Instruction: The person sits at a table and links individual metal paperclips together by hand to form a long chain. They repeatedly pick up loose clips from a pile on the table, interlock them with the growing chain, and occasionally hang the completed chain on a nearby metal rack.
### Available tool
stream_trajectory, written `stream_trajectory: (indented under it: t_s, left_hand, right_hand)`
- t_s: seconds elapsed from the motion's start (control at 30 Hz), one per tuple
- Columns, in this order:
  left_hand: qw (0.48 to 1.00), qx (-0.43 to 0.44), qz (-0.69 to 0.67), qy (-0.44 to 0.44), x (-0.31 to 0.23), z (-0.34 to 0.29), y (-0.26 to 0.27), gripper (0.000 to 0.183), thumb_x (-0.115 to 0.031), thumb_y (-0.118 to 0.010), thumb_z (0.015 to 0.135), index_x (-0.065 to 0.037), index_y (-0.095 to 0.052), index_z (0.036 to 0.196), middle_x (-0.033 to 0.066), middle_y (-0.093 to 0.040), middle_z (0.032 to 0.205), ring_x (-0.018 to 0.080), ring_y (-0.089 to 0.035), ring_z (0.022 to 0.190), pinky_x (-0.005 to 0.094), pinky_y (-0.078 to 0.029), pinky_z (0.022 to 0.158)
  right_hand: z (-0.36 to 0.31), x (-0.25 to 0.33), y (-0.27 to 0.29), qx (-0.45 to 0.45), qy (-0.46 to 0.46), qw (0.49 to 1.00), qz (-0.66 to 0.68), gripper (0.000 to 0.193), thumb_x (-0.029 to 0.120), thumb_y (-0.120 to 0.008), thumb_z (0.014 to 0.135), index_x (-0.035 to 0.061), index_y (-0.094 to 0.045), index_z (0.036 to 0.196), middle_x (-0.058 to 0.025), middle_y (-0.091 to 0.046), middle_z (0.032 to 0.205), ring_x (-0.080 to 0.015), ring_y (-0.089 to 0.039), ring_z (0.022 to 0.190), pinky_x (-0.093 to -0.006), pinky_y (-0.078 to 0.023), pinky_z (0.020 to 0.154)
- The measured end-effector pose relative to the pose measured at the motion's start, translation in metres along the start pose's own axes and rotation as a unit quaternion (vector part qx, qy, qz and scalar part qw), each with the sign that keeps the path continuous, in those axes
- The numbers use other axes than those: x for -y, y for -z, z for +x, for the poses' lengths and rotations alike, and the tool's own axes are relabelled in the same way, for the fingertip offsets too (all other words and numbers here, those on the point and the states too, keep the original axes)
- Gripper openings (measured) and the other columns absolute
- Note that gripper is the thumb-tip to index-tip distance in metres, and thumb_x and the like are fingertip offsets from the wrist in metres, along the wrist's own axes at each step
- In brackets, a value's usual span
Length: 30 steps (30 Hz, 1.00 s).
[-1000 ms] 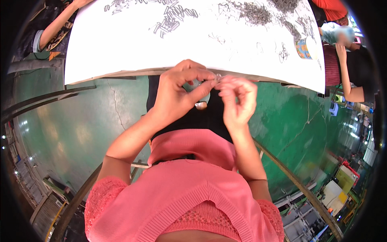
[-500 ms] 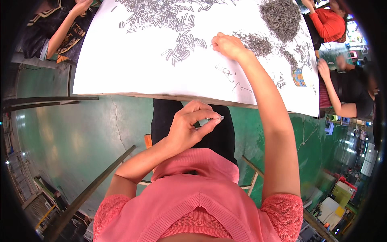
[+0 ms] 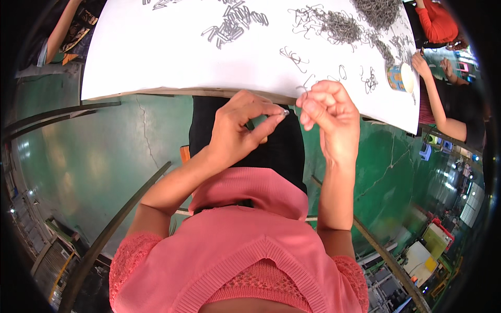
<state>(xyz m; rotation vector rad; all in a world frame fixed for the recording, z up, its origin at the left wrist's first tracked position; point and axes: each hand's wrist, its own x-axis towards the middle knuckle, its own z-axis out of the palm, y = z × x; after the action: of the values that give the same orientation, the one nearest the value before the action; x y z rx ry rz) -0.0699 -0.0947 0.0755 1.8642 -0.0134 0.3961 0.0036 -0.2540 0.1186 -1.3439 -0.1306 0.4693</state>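
My left hand [image 3: 241, 124] is closed in a pinch over my lap, just off the table's front edge. A small shiny metal piece [image 3: 285, 112] shows at its thumb and fingertips; the fingers hide most of it. To its right, my right hand [image 3: 330, 112] is raised at the table edge with fingers curled. A thin bent wire [image 3: 302, 89] shows at its fingertips. Beyond the hands, long narrow wire loops [image 3: 237, 23] lie in a loose heap on the white tabletop [image 3: 156, 57]. A few bent wire hooks [image 3: 295, 58] lie scattered nearer the right hand.
Tangled wire hooks [image 3: 339, 26] spread over the table's right half, with a denser dark pile [image 3: 378, 11] behind. A patterned cup [image 3: 400, 78] lies near the right edge. Other people work at both sides, one in a red sleeve [image 3: 436, 23]. Metal bars [image 3: 122, 208] stand beside me.
My right hand has drawn back from the tabletop to beside my left hand, with a wire at its fingertips. The left hand keeps its pinch. The view has shifted, so the table sits higher.
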Motion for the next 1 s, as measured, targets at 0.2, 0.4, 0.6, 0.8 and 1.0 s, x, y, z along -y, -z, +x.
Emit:
stream_trajectory:
  t_s: [0.2, 0.4, 0.6, 0.8, 1.0]
  left_hand:
    - [0.998, -0.001, 0.043, -0.037, -0.001, 0.002, -0.003, 0.016, -0.005, -0.073, 0.071, -0.006, -0.070, 0.087, 0.0053, -0.065, 0.078, 0.0177, -0.058, 0.072, 0.0292, -0.047, 0.061]
    - [0.996, -0.006, 0.048, -0.073, 0.000, -0.001, -0.007, 0.015, -0.005, -0.073, 0.071, -0.006, -0.070, 0.086, 0.0051, -0.065, 0.078, 0.0191, -0.057, 0.071, 0.0297, -0.047, 0.061]
    - [0.995, 0.027, 0.043, -0.087, 0.002, 0.003, 0.002, 0.010, -0.005, -0.068, 0.078, -0.004, -0.069, 0.088, 0.0069, -0.065, 0.082, 0.0209, -0.058, 0.078, 0.0311, -0.047, 0.071]
    - [0.939, -0.132, 0.309, -0.067, 0.098, 0.072, 0.056, 0.012, -0.010, -0.063, 0.080, -0.006, -0.069, 0.090, 0.0094, -0.065, 0.087, 0.0261, -0.059, 0.081, 0.0354, -0.048, 0.071]
    - [0.851, -0.054, 0.511, -0.105, 0.140, 0.101, 0.079, 0.010, -0.012, -0.061, 0.079, -0.006, -0.067, 0.084, 0.0089, -0.062, 0.084, 0.0267, -0.057, 0.082, 0.0393, -0.049, 0.069]
  right_hand:
    - [-0.019, -0.018, -0.001, -0.053, 0.018, 0.995, 0.077, 0.017, -0.003, -0.065, 0.081, -0.0004, -0.058, 0.096, -0.0152, -0.066, 0.084, -0.0127, -0.062, 0.063, -0.0212, -0.052, 0.054]
    - [-0.021, -0.023, -0.009, -0.091, 0.053, 0.991, 0.081, 0.017, -0.005, -0.063, 0.082, 0.0001, -0.056, 0.097, -0.0161, -0.066, 0.086, -0.0129, -0.062, 0.064, -0.0221, -0.052, 0.056]
    - [-0.031, -0.037, -0.017, -0.114, 0.189, 0.973, 0.062, 0.019, -0.006, -0.063, 0.082, 0.0014, -0.053, 0.096, -0.0163, -0.064, 0.086, -0.0147, -0.062, 0.065, -0.0239, -0.052, 0.057]
    - [-0.036, -0.042, -0.020, -0.115, 0.198, 0.972, 0.043, 0.018, -0.007, -0.062, 0.082, 0.0016, -0.053, 0.095, -0.0171, -0.064, 0.086, -0.0145, -0.062, 0.066, -0.0238, -0.052, 0.057]
    - [-0.038, -0.042, -0.023, -0.112, 0.202, 0.972, 0.042, 0.018, -0.008, -0.062, 0.082, 0.0009, -0.053, 0.094, -0.0147, -0.064, 0.087, -0.0129, -0.062, 0.067, -0.0232, -0.053, 0.059]
